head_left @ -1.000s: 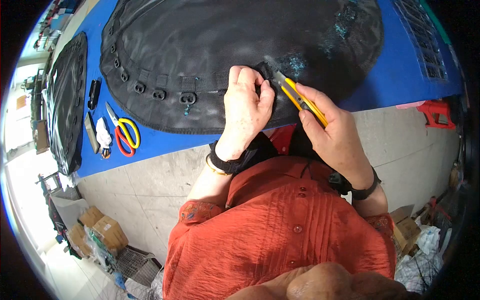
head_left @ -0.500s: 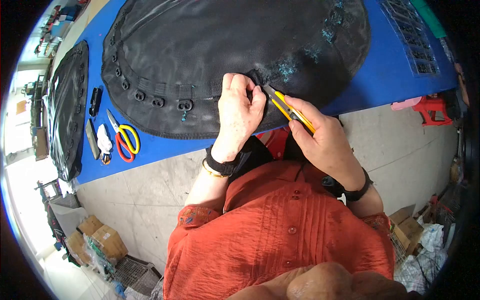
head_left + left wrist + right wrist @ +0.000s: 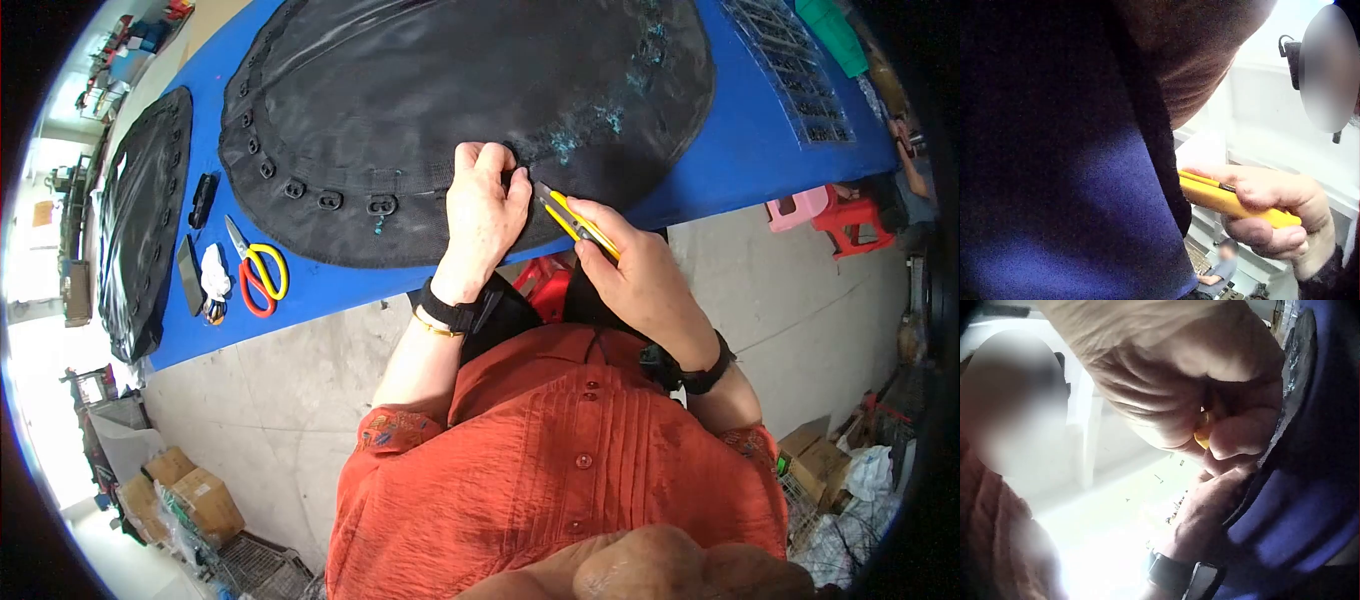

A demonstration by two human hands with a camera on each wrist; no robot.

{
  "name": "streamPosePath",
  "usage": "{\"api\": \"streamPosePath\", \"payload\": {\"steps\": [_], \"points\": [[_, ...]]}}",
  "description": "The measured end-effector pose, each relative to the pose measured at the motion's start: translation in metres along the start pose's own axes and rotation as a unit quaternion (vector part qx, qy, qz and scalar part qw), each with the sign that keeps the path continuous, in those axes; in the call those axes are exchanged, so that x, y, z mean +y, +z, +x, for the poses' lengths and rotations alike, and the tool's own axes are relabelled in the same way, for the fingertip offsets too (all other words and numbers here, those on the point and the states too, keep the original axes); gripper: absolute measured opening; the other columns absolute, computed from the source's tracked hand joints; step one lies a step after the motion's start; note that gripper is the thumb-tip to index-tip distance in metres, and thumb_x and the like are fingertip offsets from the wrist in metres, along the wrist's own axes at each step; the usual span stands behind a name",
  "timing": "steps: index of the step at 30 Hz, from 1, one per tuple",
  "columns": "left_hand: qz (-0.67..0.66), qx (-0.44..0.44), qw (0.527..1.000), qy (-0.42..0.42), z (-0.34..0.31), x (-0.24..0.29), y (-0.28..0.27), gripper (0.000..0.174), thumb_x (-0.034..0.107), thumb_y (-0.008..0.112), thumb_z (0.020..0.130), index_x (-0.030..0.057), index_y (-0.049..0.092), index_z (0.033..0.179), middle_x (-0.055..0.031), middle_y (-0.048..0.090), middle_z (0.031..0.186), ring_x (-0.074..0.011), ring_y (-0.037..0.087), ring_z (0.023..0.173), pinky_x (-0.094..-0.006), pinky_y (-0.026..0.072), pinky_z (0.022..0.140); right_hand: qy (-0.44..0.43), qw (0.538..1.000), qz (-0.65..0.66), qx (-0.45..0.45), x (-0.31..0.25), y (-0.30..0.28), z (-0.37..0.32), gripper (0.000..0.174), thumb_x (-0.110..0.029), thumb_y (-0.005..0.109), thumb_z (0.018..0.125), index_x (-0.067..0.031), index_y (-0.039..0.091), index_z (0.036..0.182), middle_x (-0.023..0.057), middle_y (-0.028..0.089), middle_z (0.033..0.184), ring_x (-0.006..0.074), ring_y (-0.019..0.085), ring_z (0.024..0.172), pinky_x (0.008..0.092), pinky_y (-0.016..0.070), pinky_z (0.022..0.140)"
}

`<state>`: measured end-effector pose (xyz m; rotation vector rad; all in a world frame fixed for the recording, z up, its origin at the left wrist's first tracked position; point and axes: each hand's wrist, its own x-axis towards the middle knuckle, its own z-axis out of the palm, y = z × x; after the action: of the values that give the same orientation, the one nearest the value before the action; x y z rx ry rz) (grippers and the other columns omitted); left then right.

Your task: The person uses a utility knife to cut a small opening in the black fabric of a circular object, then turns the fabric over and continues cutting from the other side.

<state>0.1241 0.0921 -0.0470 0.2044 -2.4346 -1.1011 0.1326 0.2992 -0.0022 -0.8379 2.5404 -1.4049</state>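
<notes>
A large rounded black mesh piece (image 3: 430, 90) lies on the blue table, with black buckles (image 3: 381, 205) on webbing tabs along its near-left border and teal thread bits (image 3: 563, 145) scattered at its right. My left hand (image 3: 485, 210) pinches the black webbing near the front edge with curled fingers. Just to its right, my right hand (image 3: 640, 275) grips a yellow utility knife (image 3: 583, 228), its blade end pointing at the left hand's fingertips; whether the blade touches the fabric I cannot tell. The yellow knife (image 3: 1229, 203) also shows in the right hand (image 3: 1285, 212) in the left wrist view.
Scissors with red and yellow handles (image 3: 258, 275), a black tool (image 3: 203, 200) and a white bundle (image 3: 215, 272) lie at the left, beside another black piece (image 3: 148, 220). A compartment tray (image 3: 795, 75) sits at the right; a red stool (image 3: 852, 222) stands beyond the table edge.
The whole head view has shifted. The knife has moved slightly away from the webbing and lower, while my left hand keeps its pinch.
</notes>
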Motion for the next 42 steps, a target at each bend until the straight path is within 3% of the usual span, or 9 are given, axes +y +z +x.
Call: {"api": "streamPosePath", "payload": {"steps": [9, 12, 19, 34, 42], "points": [[-0.008, 0.016, 0.999, 0.032, 0.0, -0.009, 0.005, 0.015, 0.01, 0.075, 0.09, 0.0023, 0.062, 0.093, -0.0182, 0.06, 0.1, -0.0378, 0.066, 0.088, -0.0455, 0.055, 0.078, 0.003, 0.999, -0.045, -0.001, -0.007, 0.005, -0.003, 0.041, -0.013, 0.066, 0.099, -0.0049, 0.06, 0.138, 0.0268, 0.073, 0.109, 0.0465, 0.07, 0.098, 0.0524, 0.0582, 0.079], [-0.003, 0.021, 0.999, 0.037, -0.001, -0.009, 0.005, 0.015, 0.01, 0.074, 0.09, 0.0013, 0.061, 0.092, -0.019, 0.059, 0.1, -0.0404, 0.066, 0.086, -0.0475, 0.0547, 0.076, 0.047, 0.998, -0.016, -0.025, -0.017, 0.002, -0.003, 0.04, -0.014, 0.066, 0.099, -0.0043, 0.06, 0.138, 0.0269, 0.073, 0.109, 0.0464, 0.07, 0.098, 0.0528, 0.0581, 0.079], [-0.003, 0.019, 0.999, 0.03, -0.001, -0.01, 0.005, 0.017, 0.01, 0.073, 0.091, -0.0005, 0.06, 0.091, -0.0202, 0.06, 0.1, -0.0434, 0.066, 0.085, -0.0496, 0.0543, 0.075, 0.006, 0.998, -0.061, 0.002, -0.015, 0.008, -0.004, 0.038, -0.016, 0.066, 0.1, -0.0058, 0.06, 0.136, 0.026, 0.073, 0.109, 0.0465, 0.07, 0.097, 0.0534, 0.0575, 0.079], [-0.007, 0.022, 0.999, 0.025, 0.0, -0.004, 0.003, 0.014, 0.007, 0.073, 0.089, 0.0023, 0.062, 0.095, -0.0177, 0.062, 0.099, -0.0395, 0.066, 0.088, -0.0476, 0.0542, 0.077, 0.025, 0.999, -0.041, -0.021, -0.011, -0.001, -0.003, 0.039, -0.013, 0.065, 0.1, -0.007, 0.057, 0.138, 0.0245, 0.072, 0.115, 0.0451, 0.071, 0.099, 0.0523, 0.0577, 0.08], [-0.013, 0.014, 0.999, 0.026, -0.001, -0.001, 0.0, 0.016, 0.005, 0.072, 0.09, 0.006, 0.067, 0.105, -0.0178, 0.062, 0.107, -0.0376, 0.069, 0.095, -0.0441, 0.0573, 0.081, -0.002, 0.997, -0.059, -0.041, -0.008, -0.008, 0.003, 0.041, -0.014, 0.064, 0.101, -0.0053, 0.053, 0.139, 0.0251, 0.072, 0.113, 0.0456, 0.071, 0.097, 0.0536, 0.0571, 0.079]]}}
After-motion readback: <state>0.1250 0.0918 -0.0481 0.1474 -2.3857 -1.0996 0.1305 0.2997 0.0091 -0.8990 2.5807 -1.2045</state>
